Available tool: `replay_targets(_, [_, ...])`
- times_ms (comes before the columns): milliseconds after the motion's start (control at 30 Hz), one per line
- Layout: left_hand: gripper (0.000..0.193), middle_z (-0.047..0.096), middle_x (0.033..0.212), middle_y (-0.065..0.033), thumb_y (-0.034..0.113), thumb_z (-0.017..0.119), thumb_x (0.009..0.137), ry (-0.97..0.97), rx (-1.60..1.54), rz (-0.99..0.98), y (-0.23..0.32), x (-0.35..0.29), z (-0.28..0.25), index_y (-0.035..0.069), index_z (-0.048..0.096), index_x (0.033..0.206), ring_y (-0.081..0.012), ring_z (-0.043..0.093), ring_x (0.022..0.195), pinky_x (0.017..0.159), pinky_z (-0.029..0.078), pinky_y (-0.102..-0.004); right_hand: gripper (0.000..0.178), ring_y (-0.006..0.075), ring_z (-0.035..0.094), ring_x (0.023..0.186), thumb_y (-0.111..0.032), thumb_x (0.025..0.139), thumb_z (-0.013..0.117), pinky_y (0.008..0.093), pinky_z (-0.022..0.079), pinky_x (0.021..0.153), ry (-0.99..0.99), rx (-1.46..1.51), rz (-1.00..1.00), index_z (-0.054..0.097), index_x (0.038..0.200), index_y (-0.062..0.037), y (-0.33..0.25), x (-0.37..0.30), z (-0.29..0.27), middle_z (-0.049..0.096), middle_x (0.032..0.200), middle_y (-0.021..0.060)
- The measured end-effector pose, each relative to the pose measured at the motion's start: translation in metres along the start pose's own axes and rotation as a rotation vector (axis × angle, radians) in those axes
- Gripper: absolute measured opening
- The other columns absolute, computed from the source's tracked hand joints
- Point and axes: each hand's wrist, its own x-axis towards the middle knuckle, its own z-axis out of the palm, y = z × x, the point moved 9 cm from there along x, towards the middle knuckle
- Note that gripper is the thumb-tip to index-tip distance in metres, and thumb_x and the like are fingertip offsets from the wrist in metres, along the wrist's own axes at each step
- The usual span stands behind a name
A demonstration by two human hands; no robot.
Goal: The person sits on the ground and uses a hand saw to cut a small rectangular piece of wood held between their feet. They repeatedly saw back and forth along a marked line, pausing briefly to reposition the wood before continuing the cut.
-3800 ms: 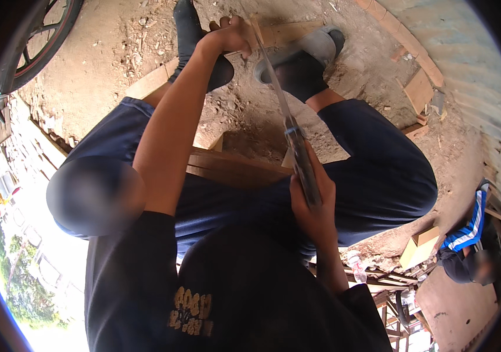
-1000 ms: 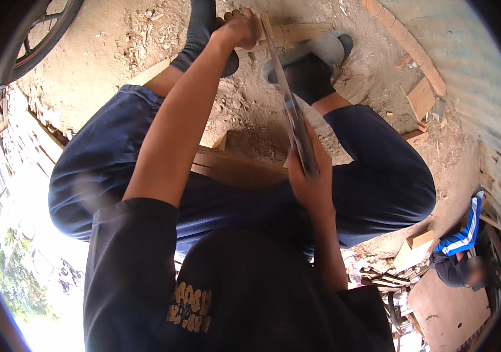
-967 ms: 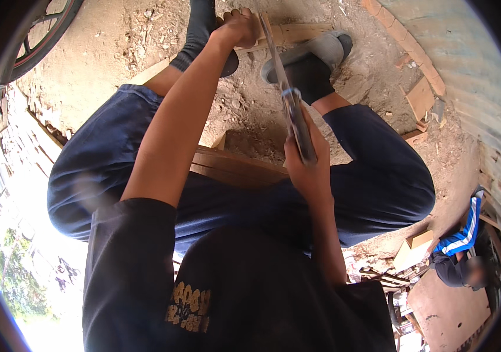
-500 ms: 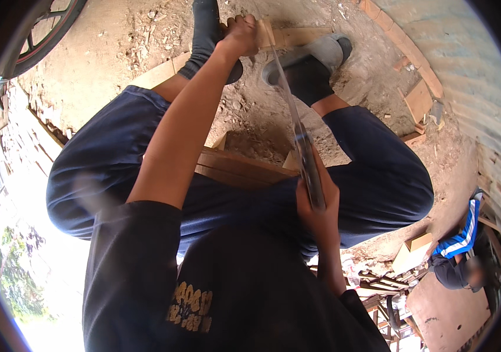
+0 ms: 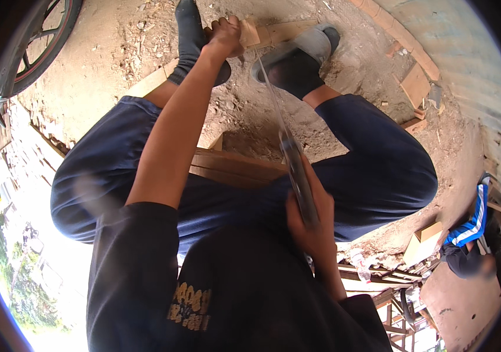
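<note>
Between my feet, a long pale wooden plank (image 5: 291,30) lies across the dirt ground. My left hand (image 5: 224,36) is closed on a wooden block (image 5: 249,34) at the plank, beside my left foot; the fingers partly hide the grip. In front of my lap, my right hand (image 5: 316,218) wraps around the dark handle of a handsaw (image 5: 299,179). Its thin blade points away from me, and the far end reaches the near edge of the block. Blur hides whether the teeth sit in a cut.
A wooden board (image 5: 238,167) spans the space between my thighs. Wood offcuts (image 5: 415,85) lie by the corrugated metal wall (image 5: 473,64) at right. A wheel (image 5: 42,50) stands at far left. Another person (image 5: 467,252) is at lower right, near a large brown panel (image 5: 461,305).
My right hand has drawn the handsaw back toward my body. The left hand keeps its grip on the block, while the whole view has shifted slightly.
</note>
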Motion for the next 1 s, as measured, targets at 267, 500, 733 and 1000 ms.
replay_targets(267, [0.077, 0.050, 0.125, -0.0245, 0.030, 0.079, 0.070, 0.026, 0.016, -0.001, 0.008, 0.000, -0.002, -0.001, 0.039, 0.128, -0.0405, 0.048, 0.120, 0.098, 0.039, -0.0572, 0.061, 0.0357, 0.067, 0.092, 0.007, 0.083, 0.052, 0.0365, 0.051, 0.078, 0.077, -0.111, -0.134, 0.042, 0.142, 0.0002, -0.011, -0.011, -0.006, 0.063, 0.099, 0.0251])
replay_targets(500, [0.074, 0.049, 0.126, -0.0253, 0.026, 0.078, 0.072, 0.023, -0.005, 0.001, 0.007, -0.002, -0.008, -0.002, 0.038, 0.128, -0.0407, 0.048, 0.121, 0.100, 0.037, -0.0575, 0.055, 0.0266, 0.062, 0.114, 0.006, 0.086, 0.050, 0.0314, 0.046, 0.095, 0.012, 0.042, 0.019, 0.043, 0.141, 0.0057, 0.005, 0.019, 0.008, 0.061, 0.124, 0.0254])
replay_targets(733, [0.076, 0.049, 0.125, -0.0259, 0.025, 0.079, 0.069, 0.072, -0.017, -0.015, 0.002, 0.002, 0.001, -0.003, 0.038, 0.128, -0.0413, 0.048, 0.119, 0.098, 0.038, -0.0589, 0.055, 0.0275, 0.059, 0.120, 0.006, 0.086, 0.049, 0.0320, 0.045, 0.097, -0.008, 0.058, 0.060, 0.043, 0.141, 0.0047, 0.004, 0.031, 0.015, 0.059, 0.128, 0.0250])
replay_targets(1000, [0.074, 0.050, 0.124, -0.0240, 0.028, 0.078, 0.070, 0.071, 0.007, -0.045, -0.004, -0.003, 0.004, -0.002, 0.041, 0.127, -0.0398, 0.048, 0.120, 0.098, 0.038, -0.0581, 0.056, 0.0274, 0.061, 0.118, 0.005, 0.086, 0.050, 0.0312, 0.048, 0.094, -0.002, -0.024, -0.004, 0.042, 0.142, 0.0046, 0.008, -0.004, 0.007, 0.060, 0.128, 0.0257])
